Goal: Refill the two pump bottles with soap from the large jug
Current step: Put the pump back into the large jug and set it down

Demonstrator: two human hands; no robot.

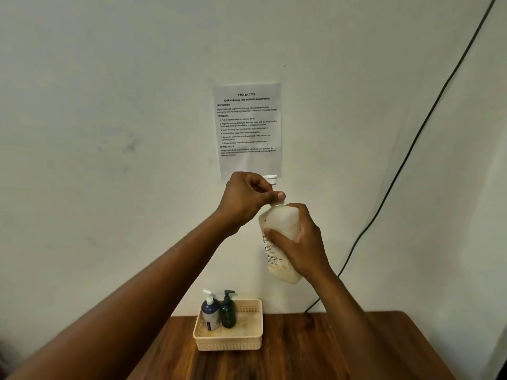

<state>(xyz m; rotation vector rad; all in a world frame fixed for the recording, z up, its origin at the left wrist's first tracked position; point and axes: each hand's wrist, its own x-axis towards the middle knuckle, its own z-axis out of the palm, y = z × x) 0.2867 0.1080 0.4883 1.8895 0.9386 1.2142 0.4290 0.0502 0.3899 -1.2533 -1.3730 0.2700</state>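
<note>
I hold a large translucent white soap jug [279, 223] up in front of the wall, well above the table. My right hand [301, 242] is wrapped around its body. My left hand [247, 198] pinches the jug's neck, just below its white flip cap [271, 179]. Two pump bottles stand upright in the left part of a cream plastic basket [247, 338]: a dark blue pump bottle [210, 314] with a white pump, and beside it a dark green pump bottle [228, 311] with a dark pump.
The basket sits at the far edge of a brown wooden table [329, 352] against a white wall. A printed task sheet [247, 124] is taped to the wall. A dark cable [411, 144] runs down the wall to the table's back edge.
</note>
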